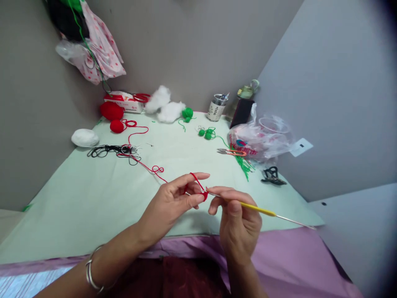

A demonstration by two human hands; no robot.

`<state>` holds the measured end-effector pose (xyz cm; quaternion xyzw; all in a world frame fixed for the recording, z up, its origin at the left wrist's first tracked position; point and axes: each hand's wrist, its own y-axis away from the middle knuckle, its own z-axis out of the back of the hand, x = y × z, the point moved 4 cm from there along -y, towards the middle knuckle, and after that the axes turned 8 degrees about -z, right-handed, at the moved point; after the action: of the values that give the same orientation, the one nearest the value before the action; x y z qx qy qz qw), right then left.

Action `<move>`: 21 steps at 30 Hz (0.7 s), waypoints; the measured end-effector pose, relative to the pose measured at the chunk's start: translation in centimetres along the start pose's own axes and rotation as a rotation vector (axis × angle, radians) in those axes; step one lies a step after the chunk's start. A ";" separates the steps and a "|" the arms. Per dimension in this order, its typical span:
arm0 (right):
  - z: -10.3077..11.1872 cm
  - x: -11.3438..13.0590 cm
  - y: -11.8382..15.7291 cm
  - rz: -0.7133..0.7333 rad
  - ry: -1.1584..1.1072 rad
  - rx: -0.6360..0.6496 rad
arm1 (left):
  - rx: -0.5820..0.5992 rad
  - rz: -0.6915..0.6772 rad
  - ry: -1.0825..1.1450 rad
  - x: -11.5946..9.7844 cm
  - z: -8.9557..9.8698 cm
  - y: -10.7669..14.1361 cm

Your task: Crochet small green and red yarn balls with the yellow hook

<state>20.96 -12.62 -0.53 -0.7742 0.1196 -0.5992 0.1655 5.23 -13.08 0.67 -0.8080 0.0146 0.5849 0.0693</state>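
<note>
My left hand point(176, 198) pinches a small red crocheted piece point(205, 195) between thumb and fingers, and red yarn point(196, 181) loops over its raised index finger. My right hand point(240, 215) grips a crochet hook point(260, 209) with a yellow handle and metal ends. The hook's left tip is at the red piece; its other end points to the lower right. From my left hand, the red strand point(144, 165) runs back across the pale green tabletop point(124, 198) towards a red ball point(117, 126) at the back left.
Black yarn point(108, 150) and a white ball point(84, 138) lie left. White stuffing point(170, 111), green pieces point(207, 133) and a pen can point(217, 108) are further back. On the right are snips point(231, 152), a plastic bag point(260, 140) and a black clip point(273, 176). Grey panels border the table.
</note>
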 end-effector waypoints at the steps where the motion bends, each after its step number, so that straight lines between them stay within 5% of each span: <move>1: 0.0 0.0 0.0 0.004 0.006 -0.003 | -0.004 0.007 0.049 0.1 -0.1 0.0; 6: -0.4 0.3 -0.1 0.078 0.174 0.031 | -0.081 -0.007 0.133 0.7 -0.5 0.4; 10: -1.1 0.5 0.7 0.387 0.669 -0.008 | -0.175 0.007 0.204 1.3 -1.0 0.8; 12: -1.1 0.6 1.2 0.479 0.706 -0.076 | -0.171 0.082 0.286 1.6 -1.3 0.8; 15: -0.7 0.3 0.7 0.312 0.500 -0.093 | -0.149 0.178 0.389 1.6 -1.3 0.7; 21: 0.0 -0.4 -0.8 -0.132 0.021 0.019 | -0.138 0.156 0.352 0.9 -0.5 0.4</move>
<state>20.88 -11.76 -0.54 -0.7723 0.0645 -0.6181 0.1318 5.95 -13.49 -0.03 -0.8969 0.0488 0.4381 -0.0352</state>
